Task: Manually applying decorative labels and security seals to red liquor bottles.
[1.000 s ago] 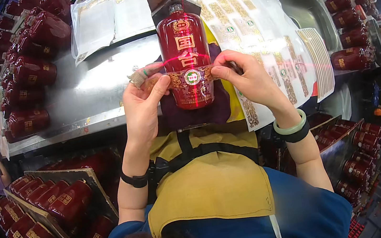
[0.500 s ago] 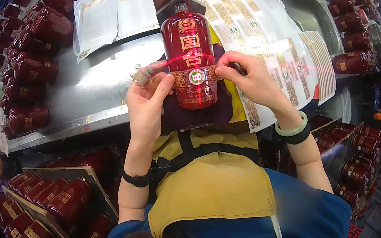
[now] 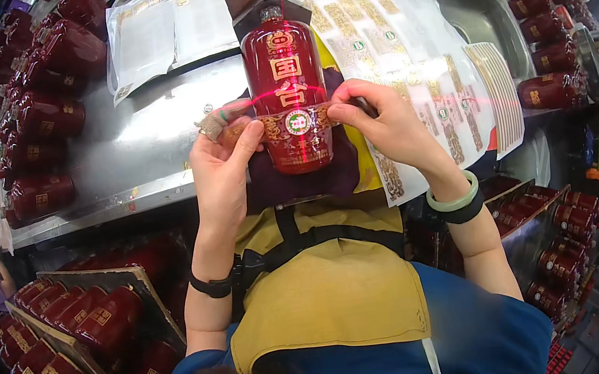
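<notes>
A dark red glossy bottle (image 3: 304,61) with gold lettering lies on a dark purple cloth (image 3: 262,180), its neck at the far end. Across its lower part runs a decal strip (image 3: 297,122) with a gold pattern and a round green-and-white emblem. My left hand (image 3: 223,155) pinches the strip's left end between thumb and fingers; a beige wrap covers one fingertip. The right end is pinched in my right hand (image 3: 388,121). Both hands hold the strip taut at the bottle's front; whether it touches the glass all along, I cannot tell. Red laser lines cross the bottle.
Sheets of gold decals (image 3: 402,45) cover the bench to the right, beside a metal sink (image 3: 493,21). Translucent sheets (image 3: 141,45) lie at the far left on the steel bench (image 3: 156,130). Red bottles (image 3: 44,115) crowd both sides. Below left stands a bottle-filled crate (image 3: 142,283).
The whole view has shifted slightly, so bottle and hands appear a little farther left. Both hands keep the same pinch on the decal strip.
</notes>
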A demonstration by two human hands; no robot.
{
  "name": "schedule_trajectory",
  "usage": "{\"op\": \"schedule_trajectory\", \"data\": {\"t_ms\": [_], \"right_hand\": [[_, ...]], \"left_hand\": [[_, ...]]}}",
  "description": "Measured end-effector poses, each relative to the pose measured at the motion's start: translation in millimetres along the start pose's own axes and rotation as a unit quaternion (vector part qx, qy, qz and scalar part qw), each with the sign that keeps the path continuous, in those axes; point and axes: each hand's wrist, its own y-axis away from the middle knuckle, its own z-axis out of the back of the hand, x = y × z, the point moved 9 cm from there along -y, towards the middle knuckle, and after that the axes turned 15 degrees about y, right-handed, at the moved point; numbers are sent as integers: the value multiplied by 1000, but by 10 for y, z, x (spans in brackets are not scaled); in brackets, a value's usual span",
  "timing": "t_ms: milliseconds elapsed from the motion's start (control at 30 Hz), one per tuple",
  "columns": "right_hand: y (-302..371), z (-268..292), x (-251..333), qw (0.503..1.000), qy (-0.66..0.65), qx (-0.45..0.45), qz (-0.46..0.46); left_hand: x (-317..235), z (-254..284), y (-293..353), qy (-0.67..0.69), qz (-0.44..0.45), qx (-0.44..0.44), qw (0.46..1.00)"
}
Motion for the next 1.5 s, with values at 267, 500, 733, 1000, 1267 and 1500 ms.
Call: {"op": "schedule_trajectory", "data": {"t_ms": [267, 500, 733, 1000, 1267, 1500], "right_hand": [[-3, 4, 8, 1000, 4, -8, 6], [-4, -12, -16, 1000, -3, -4, 4], [-10, 0, 7, 1000, 3, -7, 15], [3, 30, 51, 1000, 18, -11, 16], [-1, 66, -65, 998, 58, -9, -38], [75, 516, 115, 959, 97, -251, 84]], "left_hand": [[-11, -11, 3, 13, 0, -10, 1000], [-13, -12, 7, 9, 0, -11, 1000], [-24, -20, 8, 8, -5, -10, 1000], [-34, -66, 15, 22, -6, -5, 1000], [-8, 7, -3, 26, -2, -32, 999], [-3, -13, -10, 17, 9, -31, 999]]}}
